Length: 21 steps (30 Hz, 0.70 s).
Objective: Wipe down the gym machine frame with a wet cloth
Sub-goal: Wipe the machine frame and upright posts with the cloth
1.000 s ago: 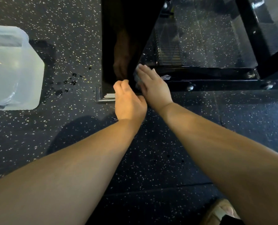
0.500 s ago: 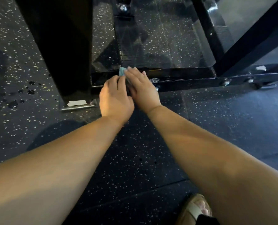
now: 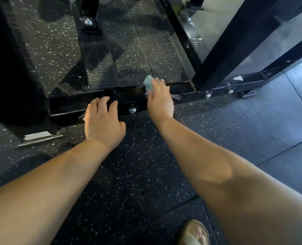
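A broad black upright point(image 3: 12, 68) of the gym machine fills the far left, and at its base a grey metal foot bracket point(image 3: 40, 137) lies on the speckled rubber floor point(image 3: 138, 174). From that upright the machine's low black base bar point(image 3: 67, 106) runs rightward across the view, glossy and lying close to the floor. Behind it, a ribbed black foot plate point(image 3: 100, 68) slopes away towards a bolted post base point(image 3: 88, 23) near the top. The left hand point(image 3: 102, 124) rests on the near side of the base bar, its fingers spread and loosely bent, the tips lying on the bar's top edge and holding nothing. Just to its right a bolt head point(image 3: 132, 109) shows on the bar's front face, between the two hands. The hands are apart, each on the same bar. The right hand point(image 3: 160, 101) lies flat over the bar with its fingers nearly straight, pressing a small blue-green cloth point(image 3: 148, 84) onto the bar's upper surface. The bunched cloth pokes out beyond the fingers on their left side, and whether the thumb pinches it cannot be told. Further right a thick black diagonal post point(image 3: 235, 41) rises from the bar, where two more bolts point(image 3: 208, 94) sit on the front face beside a white scuff mark point(image 3: 238, 78). At the bottom right, a foot in a tan sandal point(image 3: 194, 234) stands on the floor.
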Motion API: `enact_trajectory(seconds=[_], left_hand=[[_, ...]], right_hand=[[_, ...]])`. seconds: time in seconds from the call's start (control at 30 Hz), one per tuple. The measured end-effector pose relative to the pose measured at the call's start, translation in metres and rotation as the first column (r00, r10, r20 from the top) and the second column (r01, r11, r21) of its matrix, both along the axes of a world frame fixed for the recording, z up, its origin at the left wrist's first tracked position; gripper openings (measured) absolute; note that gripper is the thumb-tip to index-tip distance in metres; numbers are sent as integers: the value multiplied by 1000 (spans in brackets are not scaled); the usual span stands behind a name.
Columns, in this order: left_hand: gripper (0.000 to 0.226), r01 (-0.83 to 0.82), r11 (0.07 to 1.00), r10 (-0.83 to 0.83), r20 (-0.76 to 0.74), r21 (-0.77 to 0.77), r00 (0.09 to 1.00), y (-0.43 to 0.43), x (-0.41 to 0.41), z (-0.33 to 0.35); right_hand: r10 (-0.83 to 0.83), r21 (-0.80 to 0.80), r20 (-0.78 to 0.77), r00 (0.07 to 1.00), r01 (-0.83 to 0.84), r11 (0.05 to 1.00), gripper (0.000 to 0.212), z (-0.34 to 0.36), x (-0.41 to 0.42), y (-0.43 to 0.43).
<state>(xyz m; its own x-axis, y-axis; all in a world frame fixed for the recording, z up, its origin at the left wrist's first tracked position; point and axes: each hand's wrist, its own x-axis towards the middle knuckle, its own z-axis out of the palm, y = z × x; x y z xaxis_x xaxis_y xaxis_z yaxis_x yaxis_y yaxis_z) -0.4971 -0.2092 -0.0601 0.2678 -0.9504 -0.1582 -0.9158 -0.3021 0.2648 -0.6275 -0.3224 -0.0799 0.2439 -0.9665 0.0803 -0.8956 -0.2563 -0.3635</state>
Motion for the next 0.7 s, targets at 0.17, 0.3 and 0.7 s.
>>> enact_trajectory(seconds=[0.17, 0.3, 0.7], left_hand=[[60, -21, 1000, 21, -55, 0, 998, -3, -1, 2], [58, -63, 997, 59, -92, -38, 994, 2, 5, 2], [60, -58, 990, 50, -66, -126, 997, 23, 28, -5]], right_hand=[[-14, 25, -74, 997, 16, 1000, 38, 16, -45, -28], [-272, 48, -90, 958, 277, 960, 38, 13, -70, -50], [274, -114, 133, 952, -260, 959, 51, -24, 42, 54]])
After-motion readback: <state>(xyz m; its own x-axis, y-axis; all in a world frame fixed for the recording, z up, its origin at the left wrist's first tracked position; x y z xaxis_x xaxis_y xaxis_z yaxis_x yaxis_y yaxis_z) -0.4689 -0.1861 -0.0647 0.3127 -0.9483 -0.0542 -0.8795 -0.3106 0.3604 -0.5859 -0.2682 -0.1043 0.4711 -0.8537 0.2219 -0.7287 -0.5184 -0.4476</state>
